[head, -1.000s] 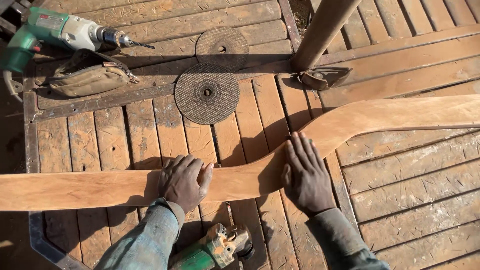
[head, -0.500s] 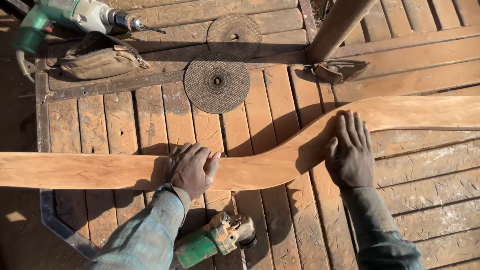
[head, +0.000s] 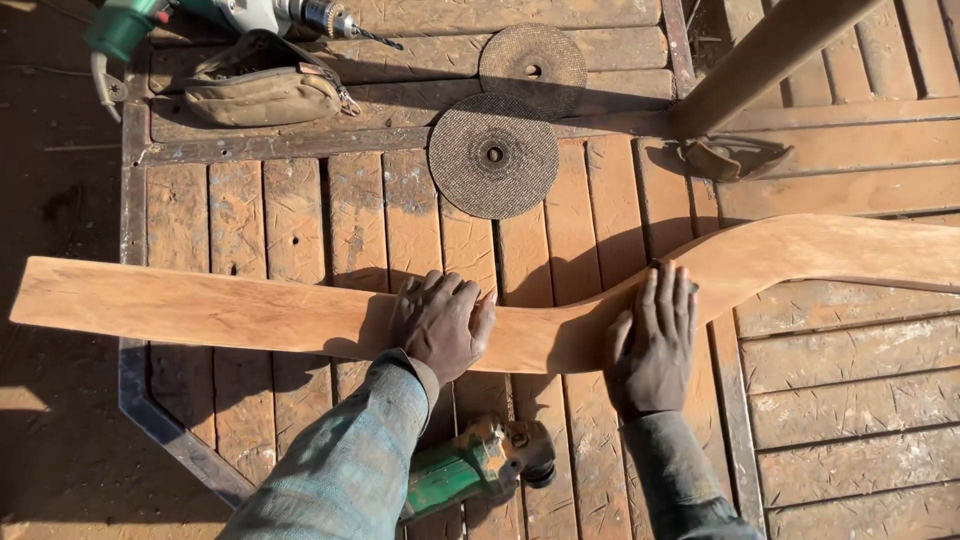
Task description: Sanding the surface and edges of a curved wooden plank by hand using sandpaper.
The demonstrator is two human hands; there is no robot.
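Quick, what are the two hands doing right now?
Left hand: open, fingers loosely curled, resting on the curved wooden plank, gripping nothing.
Right hand: open and flat, palm pressed down on the same plank.

Ahead of hands: bare slatted wooden table (head: 300, 215) beyond the long curved wooden board (head: 200, 312).
Obstacles: two round grey abrasive discs (head: 493, 155); tan canvas pouch (head: 262, 88); slanted wooden post (head: 765, 55).
Near side: green angle grinder (head: 470, 470).

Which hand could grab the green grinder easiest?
Probably the left hand. It rests on the curved wooden board, with the green grinder just below its wrist. The right hand lies flat farther off.
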